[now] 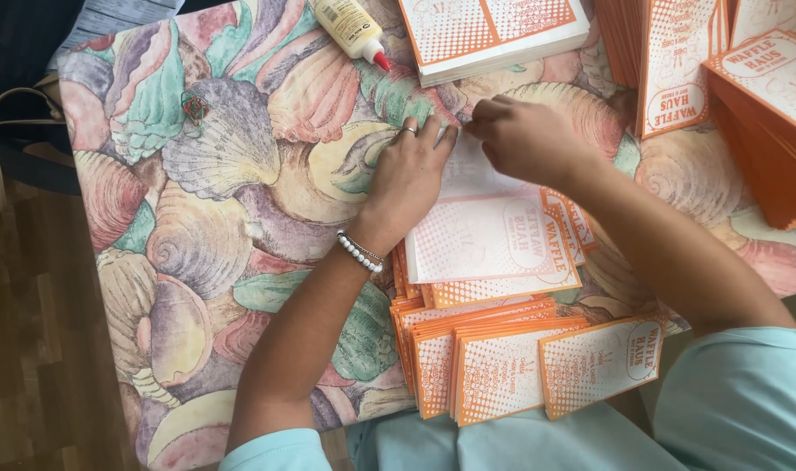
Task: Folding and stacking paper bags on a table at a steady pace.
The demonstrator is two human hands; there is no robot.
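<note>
Orange-and-white paper bag [485, 231] is lying flat on the shell-patterned tablecloth [206, 218], its top edge lying under both hands. Orange bag stacks [502, 366] are crowding the near edge, more stacks [764, 113] sitting far right, a glue bottle [352, 28] lying beyond. Left hand [408, 174] is pressing down, fingers together; right hand [524, 139] is pinching the bag's edge

Orange-and-white dotted paper bags [489, 240] on a pastel seashell-patterned tablecloth [215, 201]; white, red-tipped glue bottle [352, 29].
</note>
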